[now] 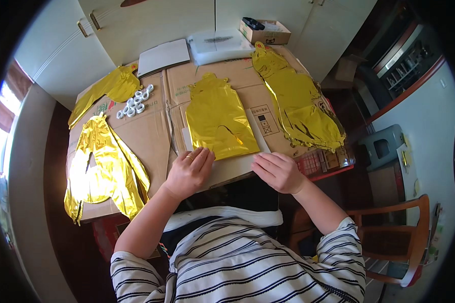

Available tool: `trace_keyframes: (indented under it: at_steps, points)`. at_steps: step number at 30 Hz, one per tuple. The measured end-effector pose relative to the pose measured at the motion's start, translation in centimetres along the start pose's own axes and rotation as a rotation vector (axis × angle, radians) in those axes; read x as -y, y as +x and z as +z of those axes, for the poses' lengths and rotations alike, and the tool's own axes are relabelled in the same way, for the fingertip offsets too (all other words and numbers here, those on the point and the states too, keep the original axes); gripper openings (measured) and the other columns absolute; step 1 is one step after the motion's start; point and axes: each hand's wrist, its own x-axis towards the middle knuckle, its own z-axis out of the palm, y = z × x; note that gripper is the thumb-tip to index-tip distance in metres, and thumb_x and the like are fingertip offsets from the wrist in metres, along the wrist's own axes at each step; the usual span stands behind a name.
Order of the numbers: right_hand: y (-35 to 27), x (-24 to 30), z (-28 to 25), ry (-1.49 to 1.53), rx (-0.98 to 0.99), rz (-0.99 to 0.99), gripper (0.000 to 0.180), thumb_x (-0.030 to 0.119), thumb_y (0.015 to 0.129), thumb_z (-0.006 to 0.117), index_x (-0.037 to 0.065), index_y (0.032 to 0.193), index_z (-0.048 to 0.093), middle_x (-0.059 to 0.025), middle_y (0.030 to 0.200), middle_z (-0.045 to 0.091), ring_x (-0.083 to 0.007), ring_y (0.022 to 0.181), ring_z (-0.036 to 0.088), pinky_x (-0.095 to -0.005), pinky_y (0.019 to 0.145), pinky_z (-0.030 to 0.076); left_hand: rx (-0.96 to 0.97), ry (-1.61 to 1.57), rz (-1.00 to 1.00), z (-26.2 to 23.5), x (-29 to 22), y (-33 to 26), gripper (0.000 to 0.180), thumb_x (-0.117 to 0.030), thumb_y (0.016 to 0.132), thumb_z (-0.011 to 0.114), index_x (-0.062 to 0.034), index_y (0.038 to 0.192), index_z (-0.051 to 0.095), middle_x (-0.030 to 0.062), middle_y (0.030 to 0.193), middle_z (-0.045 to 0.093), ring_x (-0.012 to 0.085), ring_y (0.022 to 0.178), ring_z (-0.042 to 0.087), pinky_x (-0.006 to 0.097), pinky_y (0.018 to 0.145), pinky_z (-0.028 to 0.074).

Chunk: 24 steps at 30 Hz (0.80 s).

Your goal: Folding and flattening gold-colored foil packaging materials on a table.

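Note:
A flat, folded gold foil balloon (pixel 220 121) lies in the middle of the cardboard-covered table, on top of a white board (pixel 227 171). My left hand (pixel 189 170) is closed at the foil's near left corner, fingertips pressed together on its edge. Just off the near right corner, my right hand (pixel 279 171) has its fingers drawn together by the edge of the white board. Whatever lies between those fingers is hidden. More gold foil pieces lie flat: one long piece (pixel 301 96) at right, a shiny one (pixel 103 166) at near left, another (pixel 108 88) at far left.
Several small white rolls (pixel 134 105) cluster on the cardboard (pixel 156 131) left of the middle. Along the back are a grey-white board (pixel 164 57), a plastic-wrapped stack (pixel 220 48) and a small cardboard box (pixel 268 34). A wooden chair (pixel 389 237) stands at near right.

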Motion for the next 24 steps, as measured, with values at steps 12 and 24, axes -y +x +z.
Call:
trace_keyframes:
  at_steps: [12,24]
  points:
    - [1.6,-3.7,1.6,0.197,0.031,0.292,0.016,0.014,0.081,0.081,0.009,0.095,0.073,-0.0059,0.110,0.069,-0.0258,0.103,0.066,-0.0395,0.091,0.052,0.027,-0.240,-0.177,-0.7,-1.7,-0.3,0.038,-0.009,0.080,0.076,-0.0029,0.117,0.069,0.0113,0.108,0.066,0.0295,0.103,0.066,0.042,0.086,0.054]
    - [1.1,-3.9,2.3,0.199,0.098,0.270,0.023,0.012,0.081,0.080,0.011,0.103,0.074,-0.0080,0.124,0.069,-0.0269,0.107,0.066,-0.0407,0.094,0.051,-0.122,-0.417,-0.485,-1.0,-1.4,-1.6,0.015,-0.008,0.082,0.080,-0.0074,0.096,0.073,0.0088,0.106,0.068,0.0304,0.103,0.065,0.043,0.090,0.050]
